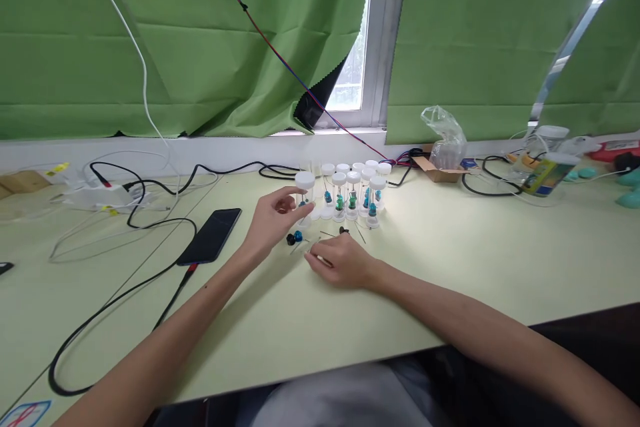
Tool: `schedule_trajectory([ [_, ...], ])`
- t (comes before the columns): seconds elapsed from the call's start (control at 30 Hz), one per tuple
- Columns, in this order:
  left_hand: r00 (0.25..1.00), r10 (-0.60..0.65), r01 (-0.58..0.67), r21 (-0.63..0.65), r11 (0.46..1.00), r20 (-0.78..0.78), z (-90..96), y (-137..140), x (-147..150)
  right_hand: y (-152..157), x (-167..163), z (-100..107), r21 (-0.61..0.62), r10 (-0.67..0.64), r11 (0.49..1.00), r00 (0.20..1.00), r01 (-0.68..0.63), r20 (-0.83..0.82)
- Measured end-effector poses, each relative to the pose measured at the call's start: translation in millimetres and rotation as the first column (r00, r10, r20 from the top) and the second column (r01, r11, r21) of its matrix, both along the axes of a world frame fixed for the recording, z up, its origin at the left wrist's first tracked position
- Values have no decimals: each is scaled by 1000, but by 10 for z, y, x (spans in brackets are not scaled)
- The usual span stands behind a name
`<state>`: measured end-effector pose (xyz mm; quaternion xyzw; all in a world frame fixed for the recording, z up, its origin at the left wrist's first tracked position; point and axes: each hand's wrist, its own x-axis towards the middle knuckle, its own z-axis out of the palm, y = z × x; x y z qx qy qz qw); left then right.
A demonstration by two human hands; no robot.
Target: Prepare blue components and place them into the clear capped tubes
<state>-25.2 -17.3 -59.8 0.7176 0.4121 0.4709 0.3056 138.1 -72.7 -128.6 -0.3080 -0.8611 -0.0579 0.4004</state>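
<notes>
My left hand (273, 217) is closed around a clear vial with a white cap (305, 180), thumb and fingers on either side of it. Something dark blue shows inside this vial. To its right stand several similar capped vials (353, 180) holding blue or green pieces on thin stems. My right hand (343, 260) rests on the table just below, its fingertips pinched together; whatever is between them is too small to make out. Between the hands lie a blue piece (299, 236) and a black piece (291, 239). Thin sticks (360, 232) lie near another small dark piece (344, 230).
Left of my arm lies a black phone (210, 237) with a cable plugged in. A white power strip (97, 195) and looping cords occupy the left side. Back right are a small cardboard box (440, 173) with a plastic bag and a labelled jar (550, 173). Green curtains (200, 40) hang behind.
</notes>
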Motion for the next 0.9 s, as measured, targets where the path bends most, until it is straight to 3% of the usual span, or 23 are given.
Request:
schedule_trajectory([
  [0.13, 990, -101, 99, -21, 995, -94, 52, 49, 176, -17, -53, -60, 18, 22, 1000, 991, -25, 135],
  [0.3, 972, -169, 168, -19, 986, -162, 39, 118, 428, -1, -49, -94, -13, 34, 999, 981, -32, 192],
  [0.67, 938, -207, 222, 25, 975, -277, -133, 113, 685, 17, -49, -95, -84, 51, 996, 986, -38, 156],
  [0.9, 932, -149, 183, 76, 980, -330, -193, 175, 717, 31, -51, -105, -92, 52, 995, 990, -41, 130],
])
